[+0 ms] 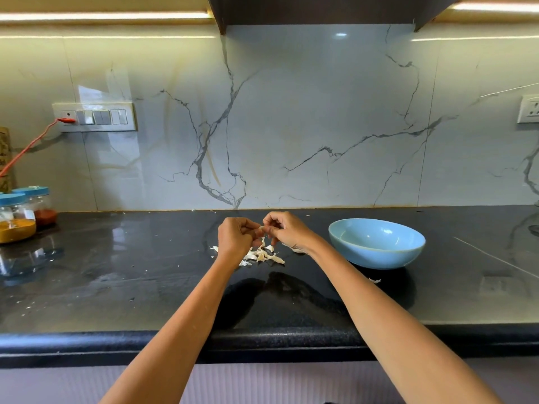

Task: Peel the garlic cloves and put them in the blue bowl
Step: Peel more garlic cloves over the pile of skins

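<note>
My left hand (236, 239) and my right hand (287, 230) meet above the black counter, fingertips together. Both pinch one small garlic clove (262, 228), mostly hidden by the fingers. Right below the hands lies a heap of white garlic skins and cloves (264, 256). The blue bowl (376, 243) stands to the right of my right wrist; its inside looks bare from here. One pale piece of garlic (298, 251) lies under my right wrist.
Two jars with blue lids (17, 218), holding yellow and red powder, stand at the far left of the counter (145, 272). A red cable (32, 144) runs from a wall switch panel (94, 117). Skin flakes are scattered on the counter, one near the bowl (374, 280).
</note>
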